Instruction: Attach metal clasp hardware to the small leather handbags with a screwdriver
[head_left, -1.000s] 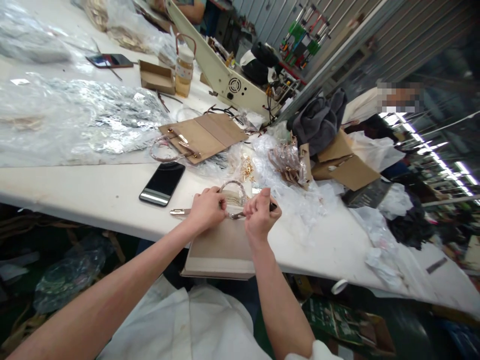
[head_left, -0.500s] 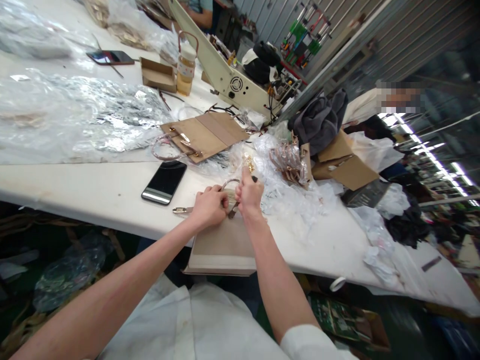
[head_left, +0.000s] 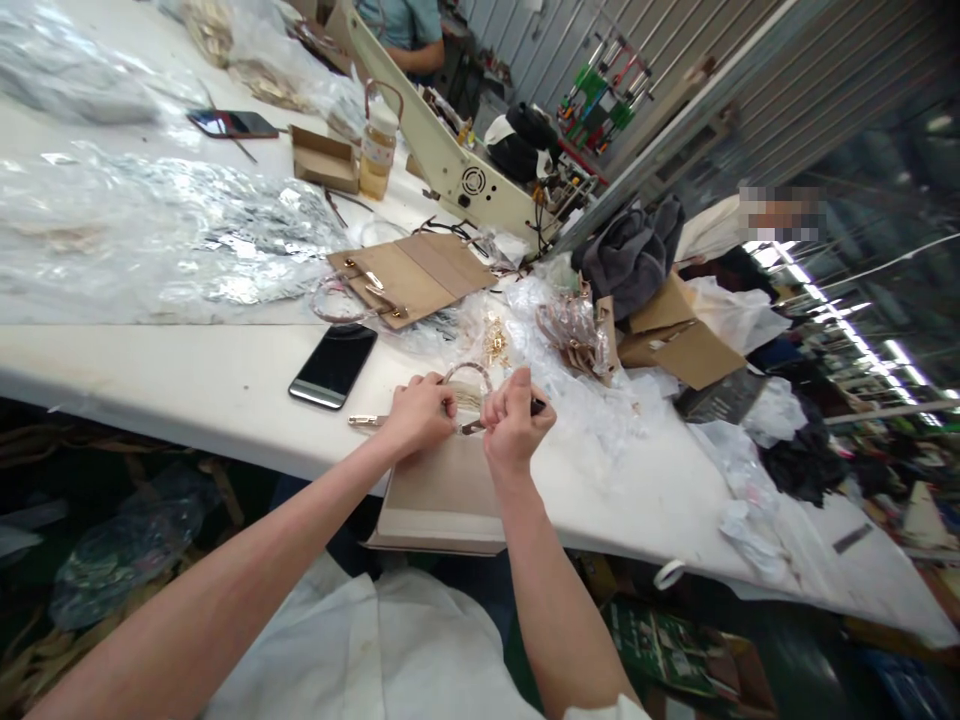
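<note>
A beige handbag [head_left: 442, 490] lies on the front edge of the white table [head_left: 187, 380], partly overhanging it. Its round handle [head_left: 466, 372] curves up just beyond my hands. My left hand [head_left: 416, 412] is closed on the bag's top edge, beside a metal clasp piece [head_left: 472, 428]. My right hand [head_left: 514, 425] is fisted around a dark-handled tool [head_left: 537, 406] whose tip points at that clasp. A small metal strip [head_left: 365, 421] sticks out to the left of my left hand.
A black phone [head_left: 334, 364] lies left of the bag. Behind it are an opened tan bag [head_left: 409, 275], gold fittings [head_left: 494, 342] on crumpled clear plastic, cardboard pieces [head_left: 679, 345], a bottle [head_left: 377, 150] and a cream machine [head_left: 442, 150]. Another person sits at the far end.
My right hand came back down and toward me from near the gold fittings. It is again fisted on the tool at the clasp. My left hand stayed on the bag.
</note>
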